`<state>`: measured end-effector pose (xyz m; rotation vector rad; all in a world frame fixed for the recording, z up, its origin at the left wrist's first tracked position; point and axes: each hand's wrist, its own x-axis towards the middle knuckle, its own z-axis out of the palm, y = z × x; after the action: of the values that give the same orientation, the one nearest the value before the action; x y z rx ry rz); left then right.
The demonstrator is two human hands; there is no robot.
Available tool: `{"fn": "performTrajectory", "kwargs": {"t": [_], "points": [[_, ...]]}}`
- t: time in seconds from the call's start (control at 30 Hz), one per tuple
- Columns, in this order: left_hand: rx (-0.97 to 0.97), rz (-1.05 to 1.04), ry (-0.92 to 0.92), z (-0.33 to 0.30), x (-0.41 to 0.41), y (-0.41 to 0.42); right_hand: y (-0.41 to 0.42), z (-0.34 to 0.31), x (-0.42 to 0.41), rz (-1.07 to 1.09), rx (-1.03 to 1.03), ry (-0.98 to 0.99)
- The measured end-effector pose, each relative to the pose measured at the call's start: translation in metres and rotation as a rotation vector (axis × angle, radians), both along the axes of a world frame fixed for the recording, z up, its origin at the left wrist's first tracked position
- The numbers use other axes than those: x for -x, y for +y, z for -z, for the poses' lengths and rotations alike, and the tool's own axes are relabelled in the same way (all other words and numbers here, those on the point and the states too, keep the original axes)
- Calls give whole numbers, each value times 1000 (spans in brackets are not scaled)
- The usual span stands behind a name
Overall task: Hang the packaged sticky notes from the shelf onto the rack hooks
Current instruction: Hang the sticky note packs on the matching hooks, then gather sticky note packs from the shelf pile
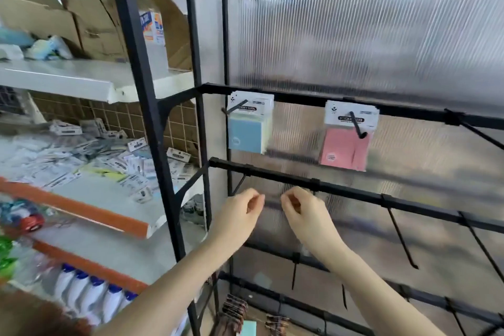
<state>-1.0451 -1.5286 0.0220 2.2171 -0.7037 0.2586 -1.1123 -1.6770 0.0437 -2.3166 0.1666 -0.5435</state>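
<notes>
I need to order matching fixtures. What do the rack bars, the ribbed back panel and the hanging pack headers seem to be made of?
Rack bars: probably metal with a matte black coat; thin, straight, square-edged, no gloss.
Back panel: looks like translucent corrugated plastic; fine ribs and blurred shapes show through.
Pack headers, blue pack and pink pack: seemingly white printed card, flat with dark lettering. A clear wrap is possible; I cannot tell.

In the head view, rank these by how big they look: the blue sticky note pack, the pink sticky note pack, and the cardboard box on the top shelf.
1. Cardboard box, clearly largest.
2. Pink pack and blue pack: look about alike, so no ranking between them.
</notes>
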Motion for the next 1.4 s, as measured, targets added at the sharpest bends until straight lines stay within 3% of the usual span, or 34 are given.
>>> {"fn": "performTrajectory", "kwargs": {"t": [0.13,0.37,0.7,1.03,1.4], "points": [[-95,-37,-60,8,4,73,68,0,-13,-189,94,51],[-208,-182,46,17,-20,219,204,14,-60,-393,154,115],[-296,-335,70,27,-96,399,363,34,-168,-415,282,159],[-308,-386,205,56,-168,455,417,72,-257,-351,285,324],[-388,-300,264,50,-313,456,438,75,-399,-314,302,262]]}}
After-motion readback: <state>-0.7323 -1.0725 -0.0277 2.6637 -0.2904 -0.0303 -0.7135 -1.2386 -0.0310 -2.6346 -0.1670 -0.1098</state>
